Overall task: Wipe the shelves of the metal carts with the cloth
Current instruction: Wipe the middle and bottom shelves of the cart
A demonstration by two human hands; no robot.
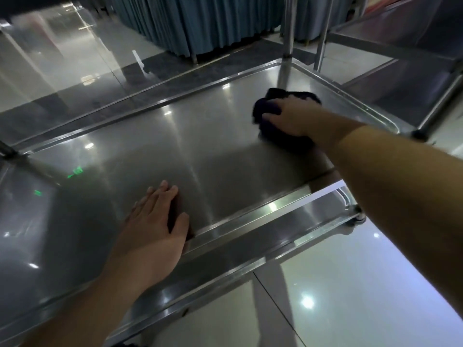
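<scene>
- A polished grey tile floor (350, 284) reflects ceiling lights, and blue-grey pleated curtains (195, 23) hang along the far side of the room.
- A stainless-steel cart shelf (155, 151) fills most of the view; its flat top is glossy, with light spots and a green sign mirrored near its left end.
- A raised rim (253, 216) runs along the near edge of the shelf and curves round the right-hand corner.
- The left hand (152, 231) lies palm down on the shelf just inside the near rim, fingers straight and close together, holding nothing.
- The dark cloth (269, 110) sits bunched on the shelf toward its far right corner, near the rim there.
- The right hand (293, 116) rests on top of the cloth with its fingers curved over the bundle, pressing it onto the metal; the forearm reaches in from the right edge of the frame.
- An upright steel post (289, 26) rises from the far right corner of the shelf.
- A second metal cart (390, 48) stands just beyond that corner, at the upper right, with its own shelf and tubular legs.
</scene>
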